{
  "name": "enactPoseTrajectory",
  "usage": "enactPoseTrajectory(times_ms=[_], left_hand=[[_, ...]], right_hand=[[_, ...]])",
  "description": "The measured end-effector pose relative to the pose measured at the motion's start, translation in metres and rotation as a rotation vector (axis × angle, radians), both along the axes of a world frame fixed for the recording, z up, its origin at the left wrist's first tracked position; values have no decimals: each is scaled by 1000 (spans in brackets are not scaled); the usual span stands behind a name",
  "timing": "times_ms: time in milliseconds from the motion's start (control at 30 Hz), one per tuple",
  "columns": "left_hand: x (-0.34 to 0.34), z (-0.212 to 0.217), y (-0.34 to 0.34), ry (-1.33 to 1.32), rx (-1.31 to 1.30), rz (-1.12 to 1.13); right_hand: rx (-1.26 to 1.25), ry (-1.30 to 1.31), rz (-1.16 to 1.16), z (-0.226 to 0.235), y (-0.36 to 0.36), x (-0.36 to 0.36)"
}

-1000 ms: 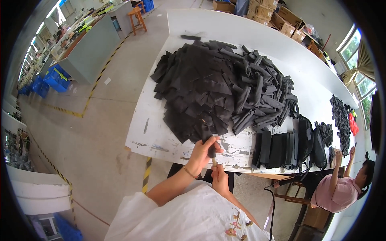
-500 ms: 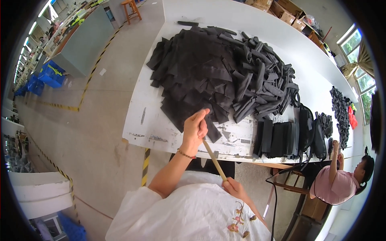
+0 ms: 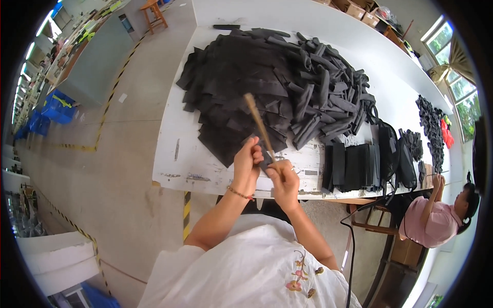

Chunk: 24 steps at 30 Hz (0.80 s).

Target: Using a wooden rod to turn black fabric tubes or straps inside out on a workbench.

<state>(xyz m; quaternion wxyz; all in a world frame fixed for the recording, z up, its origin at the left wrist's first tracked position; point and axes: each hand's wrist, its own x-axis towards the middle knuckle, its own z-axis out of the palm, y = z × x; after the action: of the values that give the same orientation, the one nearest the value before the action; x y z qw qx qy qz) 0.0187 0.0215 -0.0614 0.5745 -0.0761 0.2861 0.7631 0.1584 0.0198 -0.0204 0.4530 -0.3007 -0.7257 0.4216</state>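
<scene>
One black piece (image 3: pixel 265 160) gripped in left hand (image 3: pixel 246 160) near table edge (image 3: pixel 167 167); right hand (image 3: pixel 284 178) beside it grips tan stick (image 3: pixel 258 120) slanting across dark pile (image 3: pixel 233 77). Black bags (image 3: pixel 389 149) at right, contents hidden; blue container (image 3: pixel 55 110) shows something yellow-green (image 3: pixel 62 100).

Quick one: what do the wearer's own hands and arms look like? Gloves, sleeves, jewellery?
No gloves on the left hand or right hand. Beaded bracelet, brownish with red, on the left wrist. Forearms bare below white sleeves.

One tan stick (image 3: pixel 261 123), one beaded bracelet (image 3: pixel 240 194), one large heap of black pieces (image 3: pixel 241 66), one co-worker (image 3: pixel 434 220)
</scene>
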Motion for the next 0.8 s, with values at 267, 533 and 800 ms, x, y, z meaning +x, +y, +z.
enactPoseTrajectory(times_ms=[267, 533, 800], left_hand=[[13, 38, -25, 847, 223, -771], [60, 54, -51, 755, 250, -558], [63, -16, -88, 956, 91, -783]], right_hand=[[-70, -132, -31, 22, 33, 10], [100, -68, -347, 68, 69, 5], [70, 291, -611, 149, 223, 21]])
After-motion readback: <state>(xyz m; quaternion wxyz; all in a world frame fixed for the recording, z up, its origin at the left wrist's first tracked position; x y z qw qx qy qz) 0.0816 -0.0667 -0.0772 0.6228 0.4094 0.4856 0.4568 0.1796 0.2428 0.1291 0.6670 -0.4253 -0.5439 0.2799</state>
